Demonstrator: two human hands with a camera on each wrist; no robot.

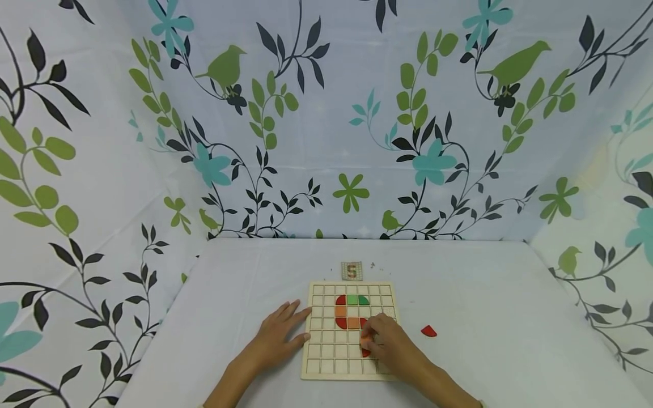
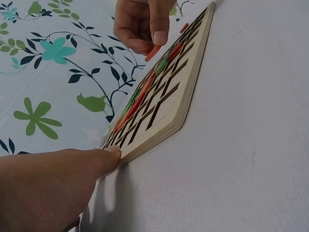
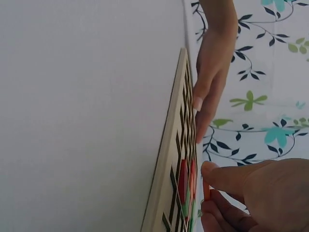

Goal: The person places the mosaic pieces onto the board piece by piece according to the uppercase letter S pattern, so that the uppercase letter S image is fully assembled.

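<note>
A square wooden grid board (image 1: 326, 367) lies on the table, with red, orange and green pieces set in some of its cells. Between thumb and fingers, my right hand (image 1: 391, 344) pinches a small orange square tile (image 3: 206, 190) just above the board's right half. Below those fingers a red quarter-round piece (image 1: 365, 353) shows in a cell, partly covered. My left hand (image 1: 275, 337) rests at the board's left edge, fingers extended and fingertips touching the rim. In the left wrist view, its thumb (image 2: 112, 150) presses on the board's edge.
A loose red quarter-round piece (image 1: 429, 331) lies on the white table (image 1: 490, 294) right of the board. Behind the board sits a small card (image 1: 352, 271) with an S-like figure on a grid. Patterned cloth (image 1: 326, 141) hangs at the back and sides.
</note>
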